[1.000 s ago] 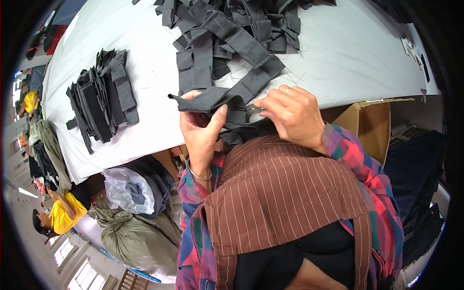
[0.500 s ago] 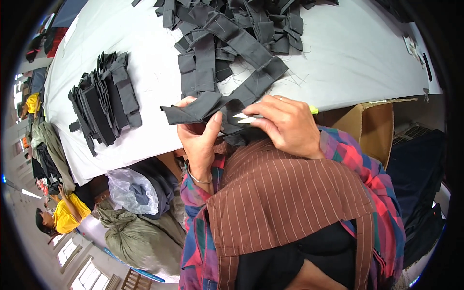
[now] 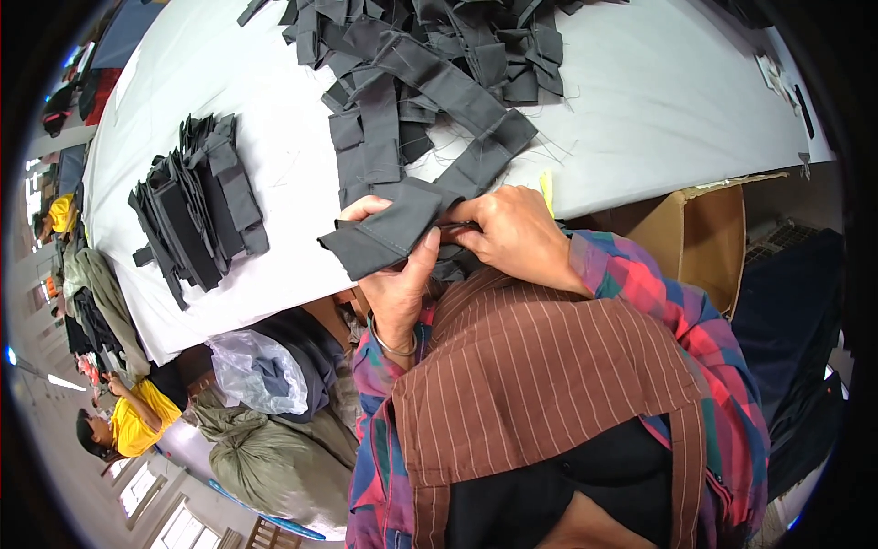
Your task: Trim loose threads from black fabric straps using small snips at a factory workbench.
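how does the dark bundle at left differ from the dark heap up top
The bundle has pieces lying mostly side by side, while the heap has strips crossing at many angles. The bundle is smaller; the heap spreads wider and runs past the picture's top edge. Both are dark grey cloth on the white table.

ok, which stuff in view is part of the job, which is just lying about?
Likely in the job:
- dark grey strip, left hand gripping it, right hand against it
- loose strip pile
- strip stack at left

Apparently lying about:
- clear plastic bag
- olive bundle
- cardboard box
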`<state>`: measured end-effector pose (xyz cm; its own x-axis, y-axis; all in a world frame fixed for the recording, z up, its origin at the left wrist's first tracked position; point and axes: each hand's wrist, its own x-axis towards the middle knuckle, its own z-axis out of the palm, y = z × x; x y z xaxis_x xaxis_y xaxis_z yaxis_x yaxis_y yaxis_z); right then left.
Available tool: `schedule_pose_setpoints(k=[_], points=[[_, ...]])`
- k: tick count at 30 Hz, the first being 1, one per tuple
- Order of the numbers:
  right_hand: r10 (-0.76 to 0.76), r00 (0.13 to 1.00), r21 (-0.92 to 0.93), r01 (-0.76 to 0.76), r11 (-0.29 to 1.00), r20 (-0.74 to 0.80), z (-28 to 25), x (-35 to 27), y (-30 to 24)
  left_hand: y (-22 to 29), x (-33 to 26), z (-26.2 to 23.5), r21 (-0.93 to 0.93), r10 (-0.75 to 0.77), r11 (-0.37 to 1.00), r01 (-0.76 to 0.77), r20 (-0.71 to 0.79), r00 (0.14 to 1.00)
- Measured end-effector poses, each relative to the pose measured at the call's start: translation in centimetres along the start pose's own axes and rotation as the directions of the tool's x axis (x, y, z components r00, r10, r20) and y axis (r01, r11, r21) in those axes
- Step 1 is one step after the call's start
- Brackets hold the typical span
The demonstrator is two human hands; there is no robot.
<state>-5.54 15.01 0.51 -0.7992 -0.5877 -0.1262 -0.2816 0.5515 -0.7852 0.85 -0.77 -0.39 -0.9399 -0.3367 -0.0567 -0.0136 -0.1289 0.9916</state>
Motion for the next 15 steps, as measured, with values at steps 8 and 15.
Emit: schedule_pose_setpoints(k=[8, 15], points=[[-0.039, 0.992, 0.004, 0.040, 0.999, -0.120, 0.8, -0.3, 0.4, -0.3, 0.0, 0.1, 0.076, 0.100, 0.992, -0.099, -0.008, 0.995], [-0.152, 0.958, 0.085, 0.177, 0.980, -0.245, 1.1, -1.5, 0.9, 0.7, 0.2, 0.4, -0.246, 0.024, 0.969, -0.035, -0.049, 0.999]])
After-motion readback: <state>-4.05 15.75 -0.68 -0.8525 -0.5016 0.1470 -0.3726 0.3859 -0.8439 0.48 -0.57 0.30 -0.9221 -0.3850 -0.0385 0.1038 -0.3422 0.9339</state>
